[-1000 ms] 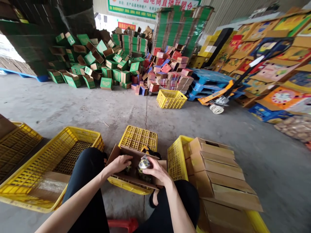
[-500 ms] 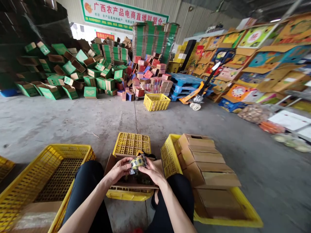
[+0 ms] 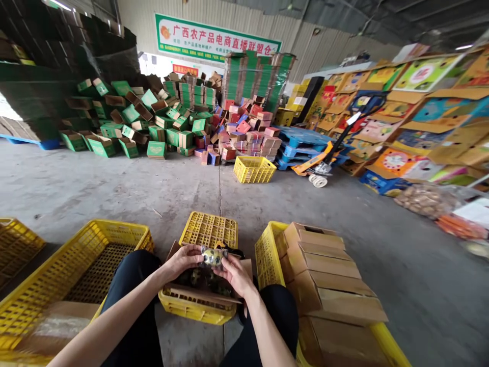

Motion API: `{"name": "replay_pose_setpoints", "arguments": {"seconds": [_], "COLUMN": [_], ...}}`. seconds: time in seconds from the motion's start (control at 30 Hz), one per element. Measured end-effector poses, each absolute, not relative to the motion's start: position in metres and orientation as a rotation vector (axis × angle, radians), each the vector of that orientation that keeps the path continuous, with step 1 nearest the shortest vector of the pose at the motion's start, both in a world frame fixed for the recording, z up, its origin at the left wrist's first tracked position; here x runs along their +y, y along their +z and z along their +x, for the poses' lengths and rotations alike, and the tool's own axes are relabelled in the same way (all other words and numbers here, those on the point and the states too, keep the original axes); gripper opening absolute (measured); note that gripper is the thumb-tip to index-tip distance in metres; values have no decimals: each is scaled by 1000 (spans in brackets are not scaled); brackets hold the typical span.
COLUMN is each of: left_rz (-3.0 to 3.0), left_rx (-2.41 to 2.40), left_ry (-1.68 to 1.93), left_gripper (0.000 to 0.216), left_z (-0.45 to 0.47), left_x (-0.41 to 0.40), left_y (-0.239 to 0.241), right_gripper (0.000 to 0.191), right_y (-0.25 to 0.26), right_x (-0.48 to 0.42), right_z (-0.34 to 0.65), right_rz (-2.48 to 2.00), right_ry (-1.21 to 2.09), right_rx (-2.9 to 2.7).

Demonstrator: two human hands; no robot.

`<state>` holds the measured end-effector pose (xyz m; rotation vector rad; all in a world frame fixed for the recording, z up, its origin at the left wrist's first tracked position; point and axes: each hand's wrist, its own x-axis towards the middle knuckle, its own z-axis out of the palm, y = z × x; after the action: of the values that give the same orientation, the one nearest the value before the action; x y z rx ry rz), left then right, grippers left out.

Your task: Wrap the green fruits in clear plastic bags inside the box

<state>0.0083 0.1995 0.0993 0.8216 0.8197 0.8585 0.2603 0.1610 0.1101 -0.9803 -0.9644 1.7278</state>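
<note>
Grey concrete [image 3: 191,191] runs back towards heaped green boxes [image 3: 101,146] and a lettered banner [image 3: 217,38], and I take it all in remotely through the head view. Close in, an open carton [image 3: 198,294] sits on a yellow crate [image 3: 196,309] between the knees, and just above its mouth is the wrapped item [image 3: 213,258], held level and clear of the cardboard. I have the left hand [image 3: 186,261] pinched on one end and the right hand [image 3: 236,275] pinched on the other, so both grips are clamped on the same item and its middle is bare of fingers. It shows yellowish with dark patches under clear, shiny film. I judge it light, easily carried by one hand, and rounded; whether the body is firm or gives under pressure I cannot tell from here. I expect the film to be the slippery part: a pinch on loose wrapping alone could let the contents roll inside it. I would hold it by the body, just inward of each end, thumbs above and fingers beneath, squeezing gently in case it bruises or the film tears. Similar pieces lie in the carton below, too shadowed to count.
</note>
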Motion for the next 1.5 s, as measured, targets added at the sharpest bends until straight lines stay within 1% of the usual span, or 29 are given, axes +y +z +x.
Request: {"name": "replay_pose_setpoints", "arguments": {"seconds": [0.1, 0.23, 0.33, 0.43, 0.6, 0.77, 0.93, 1.07, 1.2, 1.5], "left_rz": [860, 812, 765, 746, 738, 721, 713, 684, 676, 666], "left_rx": [748, 664, 673, 683, 680, 678, 693, 708, 713, 744], "left_ry": [845, 850, 882, 896, 914, 940, 945, 959, 977, 943], "left_gripper": [53, 45, 41, 42, 45, 47, 47, 47, 46, 46], "left_z": [4, 2, 7, 11, 11, 9, 7, 6, 7, 5], "left_x": [202, 203, 203, 202, 199, 194, 194, 195, 196, 193], "left_y": [96, 77, 68, 68, 75, 76, 71, 67, 66, 76], "right_gripper": [59, 55, 57, 58, 52, 55, 57, 63, 58, 56], "right_y": [107, 97, 90, 87, 87, 87, 90, 94, 98, 101], "right_x": [156, 150, 149, 153, 161, 164, 167, 168, 167, 166], "right_z": [258, 258, 258, 257, 254, 256, 256, 256, 256, 257], "right_rz": [-956, -1010, -1081, -1165, -1207, -1275, -1349, -1359, -1326, -1303], "right_ry": [1744, 1712, 1668, 1593, 1519, 1494, 1457, 1438, 1426, 1455], "right_rx": [-931, -871, -829, -862, -910, -945, -817, -775, -802, -809]}}
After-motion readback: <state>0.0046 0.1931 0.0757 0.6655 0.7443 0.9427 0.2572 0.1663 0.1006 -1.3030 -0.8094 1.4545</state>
